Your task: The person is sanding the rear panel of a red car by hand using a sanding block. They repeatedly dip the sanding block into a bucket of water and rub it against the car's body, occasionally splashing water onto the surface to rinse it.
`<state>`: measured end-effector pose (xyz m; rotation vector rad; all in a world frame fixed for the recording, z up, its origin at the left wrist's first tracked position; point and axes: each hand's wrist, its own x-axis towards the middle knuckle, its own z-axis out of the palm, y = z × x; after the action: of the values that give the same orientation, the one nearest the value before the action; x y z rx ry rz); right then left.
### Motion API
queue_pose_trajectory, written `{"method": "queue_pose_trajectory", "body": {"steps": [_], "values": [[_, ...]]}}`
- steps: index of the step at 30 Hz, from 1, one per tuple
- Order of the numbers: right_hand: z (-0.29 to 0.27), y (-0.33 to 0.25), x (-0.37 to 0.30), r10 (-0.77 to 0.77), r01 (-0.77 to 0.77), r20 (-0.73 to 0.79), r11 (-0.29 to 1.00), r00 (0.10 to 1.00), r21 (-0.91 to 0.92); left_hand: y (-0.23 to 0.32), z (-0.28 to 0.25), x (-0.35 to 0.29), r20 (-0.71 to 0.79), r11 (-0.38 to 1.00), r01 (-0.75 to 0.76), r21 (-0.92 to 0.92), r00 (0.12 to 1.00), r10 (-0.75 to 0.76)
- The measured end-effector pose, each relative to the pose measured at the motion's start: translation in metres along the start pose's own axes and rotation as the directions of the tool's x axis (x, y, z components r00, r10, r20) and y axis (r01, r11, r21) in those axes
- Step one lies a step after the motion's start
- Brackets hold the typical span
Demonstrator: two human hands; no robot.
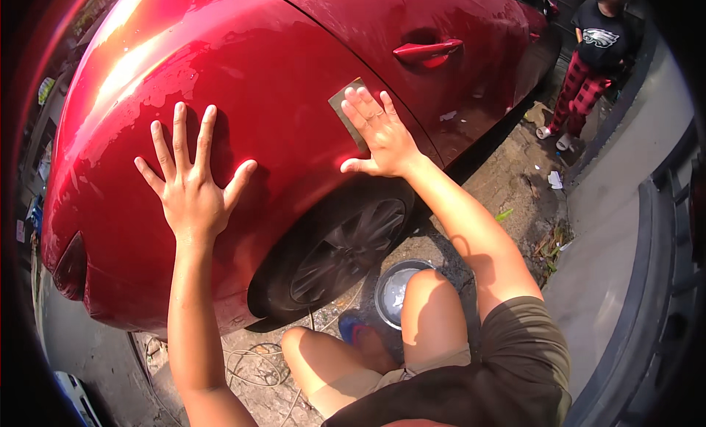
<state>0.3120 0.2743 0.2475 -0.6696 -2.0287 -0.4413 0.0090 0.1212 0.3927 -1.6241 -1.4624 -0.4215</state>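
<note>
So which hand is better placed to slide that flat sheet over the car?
Probably the right hand: it lies partly over the flat sheet, on the red car. The left hand is spread open away from it, with no sheet visible underneath.

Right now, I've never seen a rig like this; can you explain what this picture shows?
There's no machine: these are a person's bare hands, seen by a wide camera worn on their head, so straight edges bend. The left hand is spread open over a red car. The right hand lies open over a thin sheet on the car, not gripped around it. Wet patches show on its side. Below, a round basin stands by the person's right knee.
</note>
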Motion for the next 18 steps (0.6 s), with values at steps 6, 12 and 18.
{"method": "queue_pose_trajectory", "body": {"steps": [6,12,18], "values": [[0.035,-0.027,-0.048,0.281,-0.264,-0.377,0.96,0.883,0.098,0.0,0.008,-0.003,-0.035,1.0,-0.001,-0.016,0.999,0.001],[0.026,-0.087,-0.035,0.832,-0.59,-0.377,0.555,0.408,0.587,-0.006,0.016,-0.007,-0.091,1.0,-0.003,0.023,0.996,0.005],[-0.008,-0.139,-0.107,0.829,0.022,0.559,-0.558,-0.039,0.829,0.018,0.028,-0.058,-0.18,0.999,-0.014,-0.029,0.984,0.008]]}}
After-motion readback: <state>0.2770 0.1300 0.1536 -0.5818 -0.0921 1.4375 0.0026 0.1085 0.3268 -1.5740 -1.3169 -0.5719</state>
